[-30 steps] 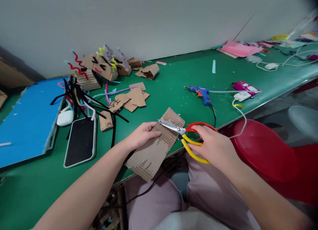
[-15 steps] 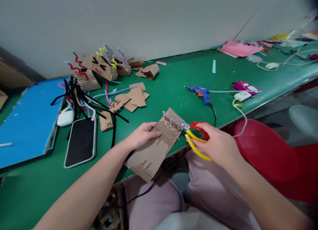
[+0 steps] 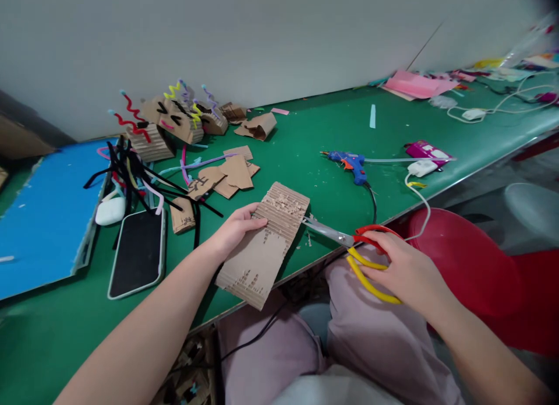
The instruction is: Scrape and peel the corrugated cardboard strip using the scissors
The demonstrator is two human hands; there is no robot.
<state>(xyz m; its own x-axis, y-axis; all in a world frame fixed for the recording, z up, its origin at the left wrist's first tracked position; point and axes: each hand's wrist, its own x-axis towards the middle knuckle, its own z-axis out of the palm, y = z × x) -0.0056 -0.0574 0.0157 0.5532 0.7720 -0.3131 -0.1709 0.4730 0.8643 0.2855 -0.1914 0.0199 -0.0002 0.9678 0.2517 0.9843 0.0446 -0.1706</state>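
Observation:
My left hand (image 3: 238, 230) grips a strip of cardboard (image 3: 262, 259) by its left edge, thumb on top. The strip's far part shows bare ridges with torn paper crumbs; its near part is mostly smooth brown paper. In my right hand (image 3: 402, 262) is a pair of scissors (image 3: 327, 232) with red and yellow handles, my fingers in the loops. The blades point left, their tips at the cardboard's right edge. Whether they touch it I cannot tell. A blue glue gun (image 3: 349, 163) lies beyond the scissors.
Cardboard pieces (image 3: 236, 172), black pipe cleaners (image 3: 126, 166) and a phone (image 3: 138, 253) lie on the green table (image 3: 301, 125). Decorated cardboard figures (image 3: 168, 119) stand by the wall. A blue board (image 3: 43, 212) is at left, a purple box (image 3: 425, 151) at right. A red stool (image 3: 463, 265) stands beside the table.
The scissors have drawn back right and down, off the ridged face of the cardboard. My left hand and the cardboard have shifted slightly left. The cardboard's far end is now uncovered.

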